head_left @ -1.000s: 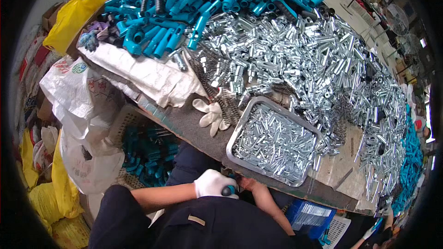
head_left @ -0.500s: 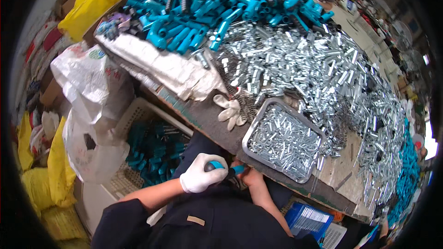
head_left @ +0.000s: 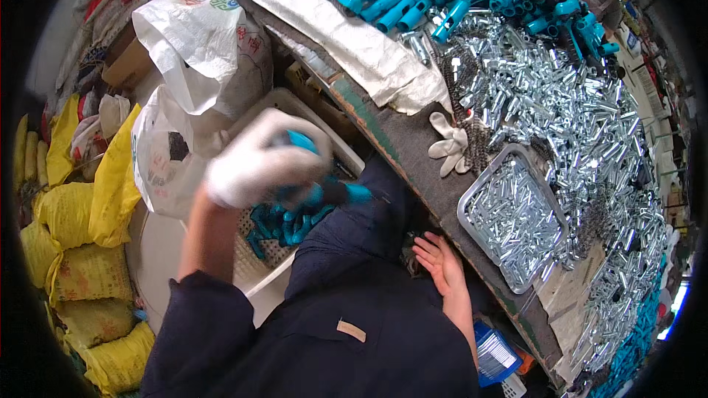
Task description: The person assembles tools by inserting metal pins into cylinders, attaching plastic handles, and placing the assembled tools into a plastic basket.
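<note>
My left hand (head_left: 265, 162), in a white glove and smeared by motion, is closed on a teal-and-black handle (head_left: 345, 192). It hangs over a cream perforated basket (head_left: 251, 267) holding several teal parts (head_left: 293, 227). Low beside the table's front edge, my bare right hand (head_left: 442, 264) has its fingers stretched out with nothing in them. A dark object behind its fingertips is too unclear to name.
On the table (head_left: 391, 133) lie a metal tray (head_left: 466, 214) of small pins, an empty white glove (head_left: 448, 147), heaped silver metal pieces (head_left: 560, 96) and teal handles (head_left: 383, 4). White plastic bags (head_left: 166, 169) and yellow sacks (head_left: 88, 273) stand left. A blue box (head_left: 493, 357) sits below the table.
My left hand has swung left and up over the basket with the handle. My right hand has come away from it and opened. The view has shifted left.
</note>
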### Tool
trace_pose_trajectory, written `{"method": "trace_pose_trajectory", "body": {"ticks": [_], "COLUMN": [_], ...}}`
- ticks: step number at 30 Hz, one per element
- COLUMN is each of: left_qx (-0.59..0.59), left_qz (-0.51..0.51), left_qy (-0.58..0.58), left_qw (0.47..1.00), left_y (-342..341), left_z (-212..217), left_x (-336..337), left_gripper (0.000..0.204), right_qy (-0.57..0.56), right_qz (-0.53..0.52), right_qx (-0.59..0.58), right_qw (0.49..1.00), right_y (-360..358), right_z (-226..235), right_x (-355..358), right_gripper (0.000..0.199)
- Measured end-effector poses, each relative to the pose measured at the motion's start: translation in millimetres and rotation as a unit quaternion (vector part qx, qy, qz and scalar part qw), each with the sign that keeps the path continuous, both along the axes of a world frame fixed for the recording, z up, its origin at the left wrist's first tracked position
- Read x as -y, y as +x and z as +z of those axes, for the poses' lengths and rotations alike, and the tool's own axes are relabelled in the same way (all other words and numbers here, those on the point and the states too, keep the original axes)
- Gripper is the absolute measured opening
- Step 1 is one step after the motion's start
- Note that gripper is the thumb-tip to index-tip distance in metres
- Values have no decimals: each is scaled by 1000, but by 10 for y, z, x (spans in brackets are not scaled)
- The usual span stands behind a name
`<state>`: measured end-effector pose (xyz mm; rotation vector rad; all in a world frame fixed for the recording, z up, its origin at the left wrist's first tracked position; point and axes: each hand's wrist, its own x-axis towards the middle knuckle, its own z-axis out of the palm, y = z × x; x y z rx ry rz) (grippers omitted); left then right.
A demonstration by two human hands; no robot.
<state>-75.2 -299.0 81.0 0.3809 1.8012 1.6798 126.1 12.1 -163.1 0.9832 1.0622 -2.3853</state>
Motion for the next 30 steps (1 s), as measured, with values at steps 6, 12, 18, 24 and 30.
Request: {"method": "trace_pose_trajectory", "body": {"ticks": [6,12,18,24,30], "left_qx": [-247,-34,7,-162,-203], "left_qz": [-80,21,147,48,-132], "left_qy": [-434,-353,-556,-532,-611], "left_qw": [862,935,818,829,754], "left_y": [-452,-381,388,374,-699], "left_z": [-906,-1827,-3711,-4326,-4800], "left_x": [42,445,1185,868,479], "left_gripper": [54,46,42,33,50], "right_qy": [216,302,330,659,722], "right_qz": [219,422,407,236,188], "right_qx": [38,-115,-326,-390,-407], "right_qw": [951,847,787,598,527], "right_y": [234,-313,-1211,-1867,-1962], "right_z": [196,986,1417,1068,876], "right_x": [38,372,804,1200,1259], "right_gripper": [41,31,28,21,12]}}
